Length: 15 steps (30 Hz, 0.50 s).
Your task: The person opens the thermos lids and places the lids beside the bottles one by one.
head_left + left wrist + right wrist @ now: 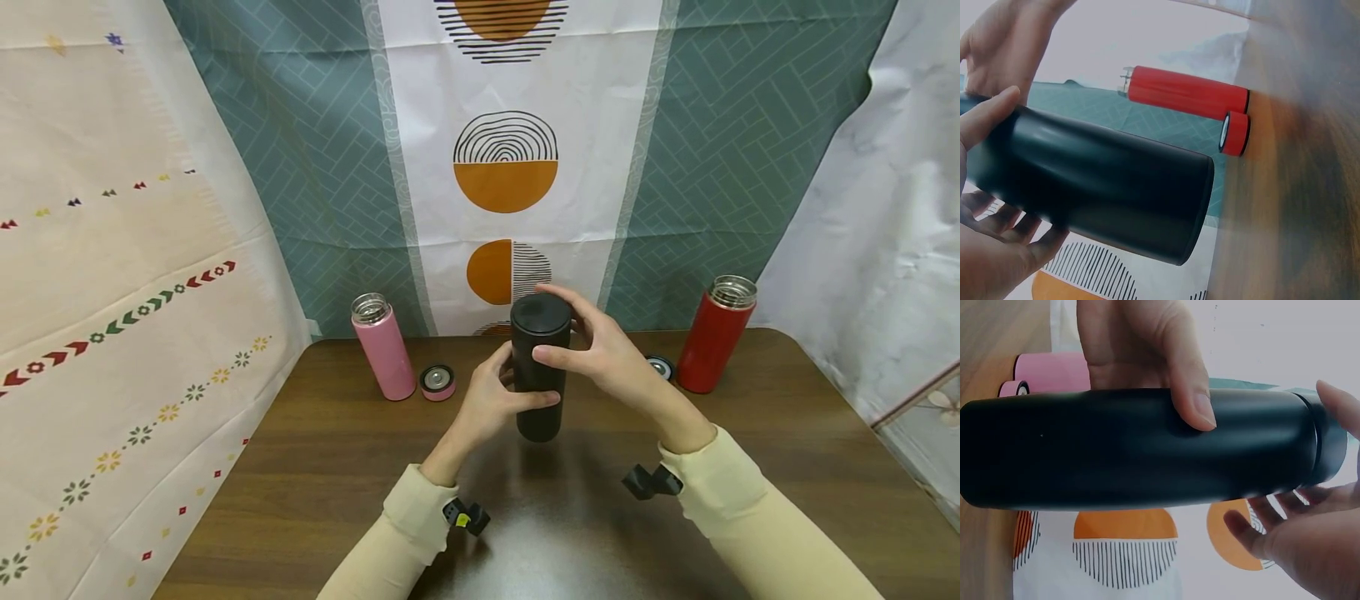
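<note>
A black vacuum flask (542,367) is held upright over the table, its black lid (1333,447) seated on top with a thin seam below it. My left hand (491,396) grips the flask's body, thumb on the near side and fingers around the back. Up at the lid, my right hand (611,354) holds it from the right between thumb and curled fingers. In the left wrist view the flask's flat base (1200,209) points toward the tabletop.
On the left of the wooden table (300,500) stands a pink flask (384,354) with its lid off and a pink lid (437,382) beside it. A lidless red flask (715,342) stands at the right, its red lid (1235,133) next to it. Patterned cloth (517,183) hangs behind.
</note>
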Available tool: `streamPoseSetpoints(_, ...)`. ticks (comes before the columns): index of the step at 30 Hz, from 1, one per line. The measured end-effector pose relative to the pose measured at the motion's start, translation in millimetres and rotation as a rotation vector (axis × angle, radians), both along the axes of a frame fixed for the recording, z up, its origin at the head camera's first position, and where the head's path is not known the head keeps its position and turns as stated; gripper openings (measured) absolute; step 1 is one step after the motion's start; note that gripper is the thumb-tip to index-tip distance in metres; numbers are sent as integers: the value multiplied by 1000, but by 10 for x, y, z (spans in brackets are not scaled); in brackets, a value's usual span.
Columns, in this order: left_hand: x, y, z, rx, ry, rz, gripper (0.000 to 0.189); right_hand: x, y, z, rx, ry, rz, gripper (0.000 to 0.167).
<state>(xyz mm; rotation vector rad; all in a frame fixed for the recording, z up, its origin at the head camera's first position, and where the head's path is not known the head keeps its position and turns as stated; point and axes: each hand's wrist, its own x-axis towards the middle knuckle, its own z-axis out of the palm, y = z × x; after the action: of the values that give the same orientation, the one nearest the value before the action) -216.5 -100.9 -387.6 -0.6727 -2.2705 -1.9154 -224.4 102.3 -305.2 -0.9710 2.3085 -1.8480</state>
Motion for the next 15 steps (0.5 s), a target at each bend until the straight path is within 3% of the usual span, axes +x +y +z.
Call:
streamPoseSetpoints(7, 2, 2, -1, 19, -4, -11, 62, 16, -51, -3, 19, 13, -68, 76)
streamPoseSetpoints(15, 2, 5, 7, 14, 4, -8, 65, 9, 0, 15, 27, -15, -18, 75)
